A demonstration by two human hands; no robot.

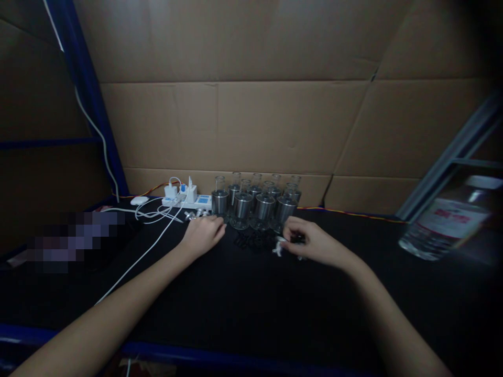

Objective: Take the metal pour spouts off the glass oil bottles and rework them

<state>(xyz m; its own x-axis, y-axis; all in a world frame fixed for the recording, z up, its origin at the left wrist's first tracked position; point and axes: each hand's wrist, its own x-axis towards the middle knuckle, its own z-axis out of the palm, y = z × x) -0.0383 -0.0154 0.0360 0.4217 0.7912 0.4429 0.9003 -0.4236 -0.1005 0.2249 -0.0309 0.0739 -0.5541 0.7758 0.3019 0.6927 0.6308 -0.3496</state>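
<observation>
In the head view, several glass vessels with narrow necks and metal sleeves [242,207] stand grouped at the back of the black table. My left hand [203,235] is at their front left, fingers curled down, beside small silvery metal parts [192,215]. To the front right, my right hand [308,242] is closed, thumb and fingers bent in, touching or just over small shiny metal pieces [278,247]. What either hand holds is hidden. Between the hands, small black rings [251,240] lie on the table before the vessels.
White chargers and a power strip [203,201] with tangled white cables [153,213] sit at the back left. A large clear bottle [444,222] with a red-and-white label is at the right. Cardboard [259,125] walls the back; a blue edge [188,353] runs along the front.
</observation>
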